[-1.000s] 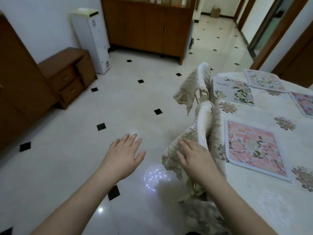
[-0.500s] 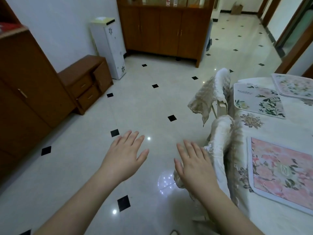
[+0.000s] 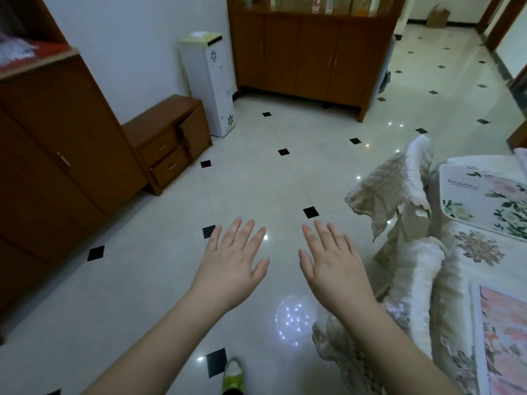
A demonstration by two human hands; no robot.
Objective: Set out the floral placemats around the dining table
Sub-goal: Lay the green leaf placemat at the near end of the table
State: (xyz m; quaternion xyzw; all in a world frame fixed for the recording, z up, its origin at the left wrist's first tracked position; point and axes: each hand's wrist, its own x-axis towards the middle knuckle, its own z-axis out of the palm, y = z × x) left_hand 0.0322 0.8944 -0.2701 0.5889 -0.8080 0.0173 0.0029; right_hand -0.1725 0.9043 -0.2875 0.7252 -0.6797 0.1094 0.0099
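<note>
Fingers of both hands spread flat, holding nothing: left hand and right hand hover over the floor. Placemats lie right of my right hand on the bench: pink placemat nearest, white placemat beyond. Judged thin, light, bendy; best pinched at an edge. Versus half a second ago: view swung left, right hand now clear of the chair cover.

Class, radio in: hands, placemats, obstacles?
Left hand, right hand open, empty. Two placemats on table. Covered chairs alongside.
</note>
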